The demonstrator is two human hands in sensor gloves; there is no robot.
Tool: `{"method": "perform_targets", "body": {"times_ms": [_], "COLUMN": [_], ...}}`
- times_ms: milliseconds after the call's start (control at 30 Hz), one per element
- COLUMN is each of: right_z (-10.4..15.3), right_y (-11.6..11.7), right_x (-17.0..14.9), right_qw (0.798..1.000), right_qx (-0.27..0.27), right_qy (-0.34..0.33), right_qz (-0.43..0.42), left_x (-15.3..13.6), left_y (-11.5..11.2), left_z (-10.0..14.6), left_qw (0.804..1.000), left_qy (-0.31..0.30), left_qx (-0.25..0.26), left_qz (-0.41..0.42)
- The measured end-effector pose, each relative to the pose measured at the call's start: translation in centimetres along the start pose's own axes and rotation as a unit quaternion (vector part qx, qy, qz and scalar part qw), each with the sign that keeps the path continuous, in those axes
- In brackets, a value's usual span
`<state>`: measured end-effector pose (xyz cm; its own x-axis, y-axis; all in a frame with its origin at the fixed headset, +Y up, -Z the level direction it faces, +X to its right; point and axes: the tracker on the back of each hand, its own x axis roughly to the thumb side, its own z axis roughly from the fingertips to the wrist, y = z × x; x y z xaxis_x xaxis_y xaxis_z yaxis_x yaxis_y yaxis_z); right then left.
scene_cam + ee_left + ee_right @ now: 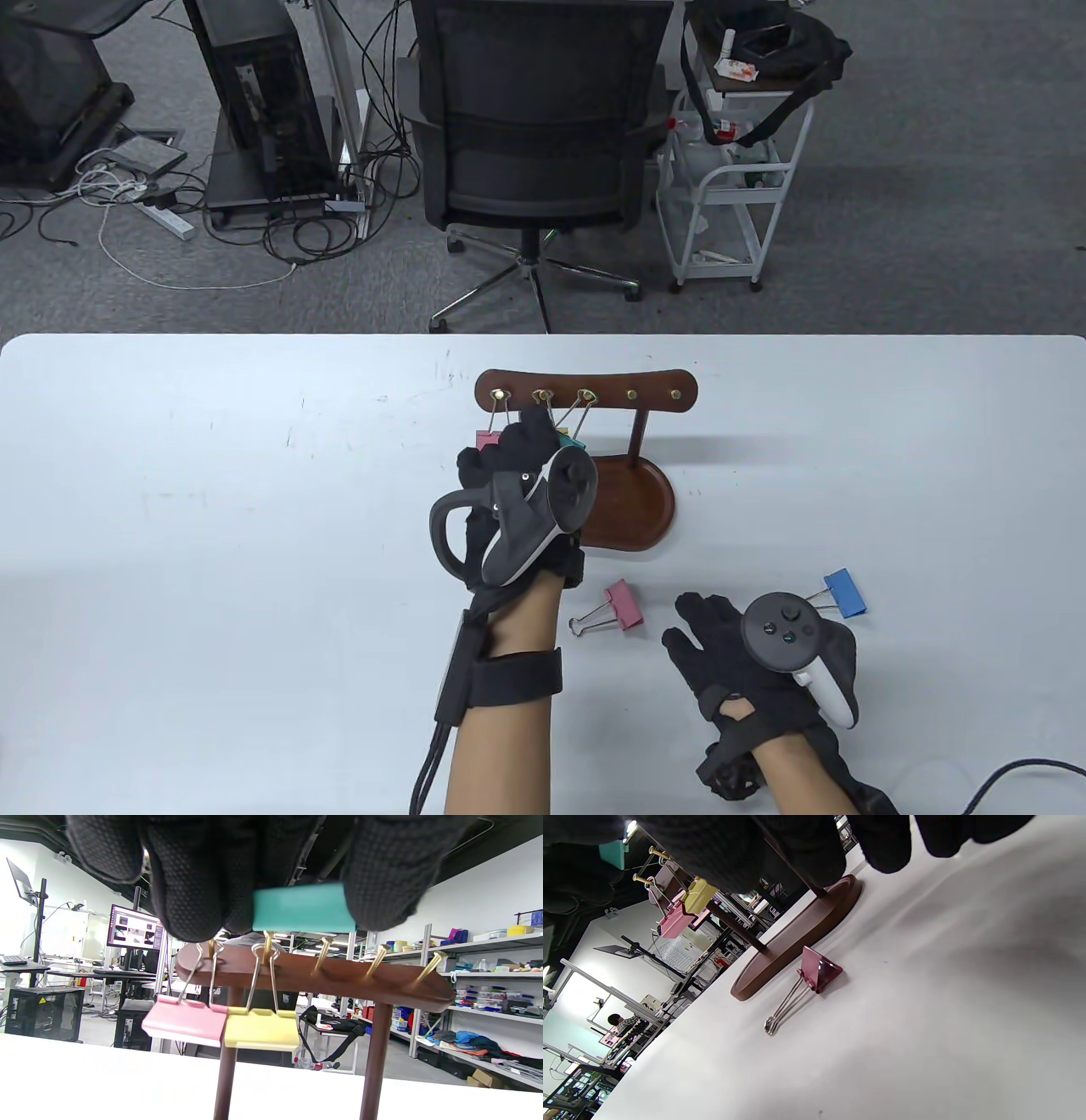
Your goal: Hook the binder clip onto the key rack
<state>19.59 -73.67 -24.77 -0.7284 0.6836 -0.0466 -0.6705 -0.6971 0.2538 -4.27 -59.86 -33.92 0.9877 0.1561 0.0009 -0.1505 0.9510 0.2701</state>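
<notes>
Left hand [517,475] up at the rack [585,392], fingers [191,878] pinching the teal clip [303,908] by its body, seen plainly in the left wrist view. Teal clip held just above the bar, over the gap between second and third hooks in that view; in the table view its wire arms reach the third hook [585,396] from the left, though whether they are seated on it I cannot tell. Right hand [755,662] lies low on the table [212,509] at 5 o'clock from the rack base [632,509], fingers spread flat, holding nothing.

Rack: brown wooden bar on two posts over a round base, five brass hooks. Pink clip [184,1020] hangs on the first hook, yellow clip [261,1029] on the second, side by side and touching at their edges. Fourth and fifth hooks bare.

Loose on the table: second pink clip [624,604] at 6 o'clock from the base, between the two hands, wire arms pointing toward 8 o'clock. Blue clip [846,592] at 1 o'clock from the right hand, just beside its tracker [785,635]
</notes>
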Motion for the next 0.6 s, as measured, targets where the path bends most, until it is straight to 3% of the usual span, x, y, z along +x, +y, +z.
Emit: {"method": "perform_targets", "body": {"times_ms": [600], "right_z": [0.0], "right_y": [0.3], "right_x": [0.3], "right_qw": [1.0], "right_qx": [0.005], "right_qy": [-0.005], "right_qz": [0.004], "left_x": [0.8], "left_y": [-1.4], "left_z": [-0.5], "left_qw": [1.0], "left_qy": [0.013], "left_qx": [-0.004], "left_qz": [-0.022]}}
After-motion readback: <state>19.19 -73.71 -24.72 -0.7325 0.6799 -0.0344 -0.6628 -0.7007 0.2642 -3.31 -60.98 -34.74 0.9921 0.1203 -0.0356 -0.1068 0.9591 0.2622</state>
